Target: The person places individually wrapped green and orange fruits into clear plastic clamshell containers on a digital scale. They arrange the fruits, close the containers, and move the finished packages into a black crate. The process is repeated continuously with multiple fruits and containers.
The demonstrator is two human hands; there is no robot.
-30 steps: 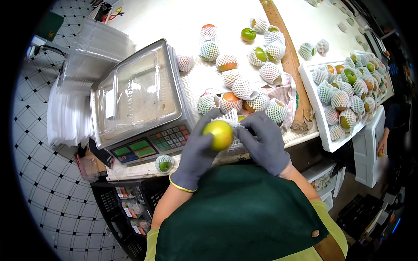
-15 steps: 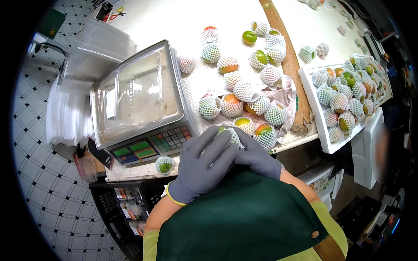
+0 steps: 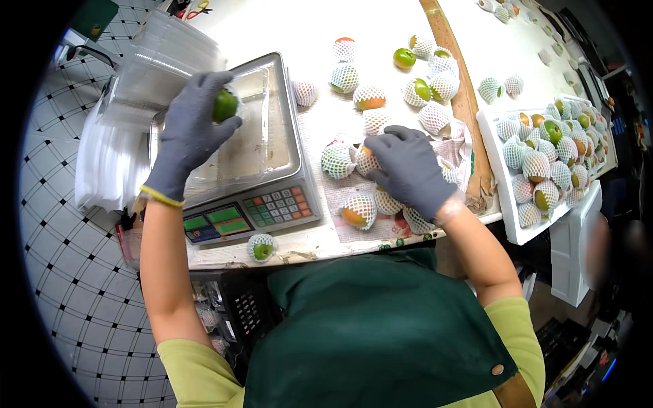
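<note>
My left hand (image 3: 194,129), in a grey glove, is closed around a green tomato (image 3: 225,105) above the weighing scale's metal tray (image 3: 282,146). A clear plastic box (image 3: 221,178) lies on that tray, partly behind my left arm. Over the group of tomatoes in foam nets, my gloved right hand (image 3: 411,170) curls its fingers and thumb about an orange netted tomato (image 3: 366,161). It hides several others beneath it. Close by lie a green netted tomato (image 3: 337,161) and an orange netted one (image 3: 358,211).
A white foam crate (image 3: 503,180) full of netted tomatoes stands at the right, past a wooden strip (image 3: 462,88). Stacked clear lids (image 3: 153,68) and white foam sheets (image 3: 109,170) sit left of the scale. One netted tomato (image 3: 262,247) rests near the table's front edge.
My hands, together at the front edge before, have parted. The left has carried a green tomato over the scale; the right has reached forward onto the netted tomatoes. The view has shifted slightly.
</note>
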